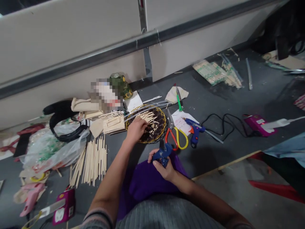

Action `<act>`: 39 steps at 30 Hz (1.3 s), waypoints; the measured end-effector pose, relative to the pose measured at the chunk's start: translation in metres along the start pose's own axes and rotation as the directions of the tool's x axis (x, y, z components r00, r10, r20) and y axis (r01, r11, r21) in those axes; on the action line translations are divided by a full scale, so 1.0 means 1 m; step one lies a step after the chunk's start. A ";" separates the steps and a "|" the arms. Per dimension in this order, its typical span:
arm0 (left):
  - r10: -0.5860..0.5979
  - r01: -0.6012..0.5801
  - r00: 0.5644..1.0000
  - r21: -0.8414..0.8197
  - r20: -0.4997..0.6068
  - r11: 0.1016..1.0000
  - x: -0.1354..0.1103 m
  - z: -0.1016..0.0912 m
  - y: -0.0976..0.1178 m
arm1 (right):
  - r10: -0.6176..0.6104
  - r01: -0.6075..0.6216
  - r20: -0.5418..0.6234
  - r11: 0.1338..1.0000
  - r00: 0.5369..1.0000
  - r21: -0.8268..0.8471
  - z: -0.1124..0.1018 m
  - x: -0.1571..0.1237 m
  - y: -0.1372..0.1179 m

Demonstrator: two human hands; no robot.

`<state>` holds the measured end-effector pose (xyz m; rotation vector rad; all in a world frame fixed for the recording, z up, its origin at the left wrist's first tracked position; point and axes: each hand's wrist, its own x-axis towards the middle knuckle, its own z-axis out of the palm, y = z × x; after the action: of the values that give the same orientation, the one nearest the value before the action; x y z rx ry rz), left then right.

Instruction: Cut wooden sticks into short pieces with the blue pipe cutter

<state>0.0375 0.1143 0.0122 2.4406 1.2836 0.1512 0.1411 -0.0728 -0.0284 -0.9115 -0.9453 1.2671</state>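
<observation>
My left hand reaches over the left side of a round woven basket with a yellow rim. Its fingers are curled together at a bunch of thin wooden sticks; the fingertips are partly hidden. Short cut wooden bits lie on the basket's dark bottom. Close to my body, my right hand is wrapped around a blue hand cutter, held just in front of the basket. Purple cloth lies below that hand. Scissors with red and yellow handles rest right of the basket.
A blue glue gun and a green utility knife lie to the right. Long sticks and stacked wooden frames are at left. A pink glue gun sits near left, bagged sticks at the back right.
</observation>
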 end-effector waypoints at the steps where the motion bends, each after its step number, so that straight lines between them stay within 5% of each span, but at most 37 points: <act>1: -0.033 0.034 0.999 0.051 -0.016 0.998 0.000 -0.002 -0.003 | -0.002 0.002 0.001 1.000 1.000 0.006 0.000 0.000 0.000; 12: -0.031 0.027 1.000 0.384 0.005 0.923 0.003 -0.002 0.002 | -0.014 0.015 -0.003 1.000 1.000 0.018 0.001 -0.001 0.002; 19: -0.106 0.131 0.990 0.311 -0.094 0.941 0.004 -0.003 -0.006 | -0.034 0.034 0.004 0.999 0.999 -0.006 0.001 -0.001 0.006; 26: 0.051 -0.038 0.997 0.206 -0.057 0.978 0.010 0.008 -0.002 | -0.025 0.026 0.005 0.998 1.000 -0.049 0.000 -0.001 0.005; 33: 0.053 -0.044 0.997 0.158 -0.052 0.987 0.018 0.011 0.001 | -0.038 0.038 0.001 0.998 0.999 -0.050 0.001 0.000 0.006; 36: 0.021 -0.025 0.991 -0.026 -0.131 0.999 0.012 0.003 0.000 | -0.033 0.033 0.005 0.997 0.999 -0.067 0.001 -0.001 0.002; 39: -0.113 0.011 0.975 -0.471 -0.190 0.882 -0.009 -0.006 0.000 | -0.002 0.005 0.028 0.994 1.000 -0.110 -0.001 -0.001 -0.011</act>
<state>0.0306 0.1092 0.0183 2.0023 1.2343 0.6448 0.1456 -0.0752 -0.0181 -0.9796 -1.0469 1.2365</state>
